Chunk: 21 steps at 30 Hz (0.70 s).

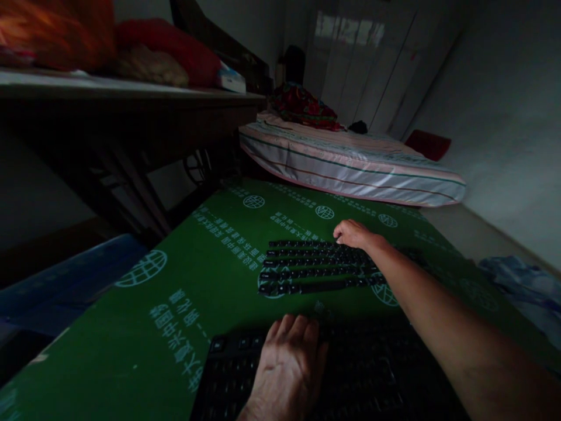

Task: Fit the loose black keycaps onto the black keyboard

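Observation:
A black keyboard (228, 374) lies at the near edge of the green board, its far left part showing keys and bare-looking key positions in the dim light. My left hand (284, 362) rests on it, fingers bent over its far edge and thumb to the right. Beyond the keyboard, loose black keycaps (302, 272) lie in several rows on the board. Over the far row is my right hand (353, 234), its fingers pinched together; whatever they hold is too small to make out. My right forearm hides the right part of the rows.
The green board (210, 280) carries printed white characters and globe marks. Behind it stands a bed with a striped mattress (350, 166) and a red patterned cloth (302, 108). A table (210, 102) with bags is at the left. Crumpled fabric (521, 286) lies at the right.

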### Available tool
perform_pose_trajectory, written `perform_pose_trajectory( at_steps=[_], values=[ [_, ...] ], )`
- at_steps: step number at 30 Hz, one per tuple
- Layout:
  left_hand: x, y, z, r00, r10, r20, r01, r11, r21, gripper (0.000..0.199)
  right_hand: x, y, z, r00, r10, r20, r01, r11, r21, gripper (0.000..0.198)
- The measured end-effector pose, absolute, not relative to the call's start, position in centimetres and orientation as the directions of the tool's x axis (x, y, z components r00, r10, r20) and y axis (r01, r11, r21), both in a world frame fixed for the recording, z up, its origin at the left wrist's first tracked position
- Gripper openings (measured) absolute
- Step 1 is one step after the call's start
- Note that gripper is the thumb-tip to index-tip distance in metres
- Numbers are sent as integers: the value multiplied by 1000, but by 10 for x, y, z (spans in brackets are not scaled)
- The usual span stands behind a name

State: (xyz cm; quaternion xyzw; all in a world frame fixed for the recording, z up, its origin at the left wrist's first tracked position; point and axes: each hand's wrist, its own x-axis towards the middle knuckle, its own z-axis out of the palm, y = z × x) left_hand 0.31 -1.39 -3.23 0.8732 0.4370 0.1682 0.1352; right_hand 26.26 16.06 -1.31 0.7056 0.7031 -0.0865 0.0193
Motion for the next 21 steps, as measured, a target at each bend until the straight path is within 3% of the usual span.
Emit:
perform_pose_trajectory(
  at_steps=[13,15,19,21],
  values=[
    [3,-14,-32,587,796,146,710,-593,380,15,248,139,10,-58,998,-16,976,54,-212,17],
    [4,-14,-32,595,789,156,706,-605,369,16,241,117,17,-100,995,-2,958,96,-271,16],
    [4,-14,-33,605,774,186,702,-630,332,19,226,61,23,-220,975,25,829,200,-522,14],
    [4,-14,-33,610,769,193,704,-637,314,21,222,35,22,-263,965,-8,793,211,-571,14]
  ],
)
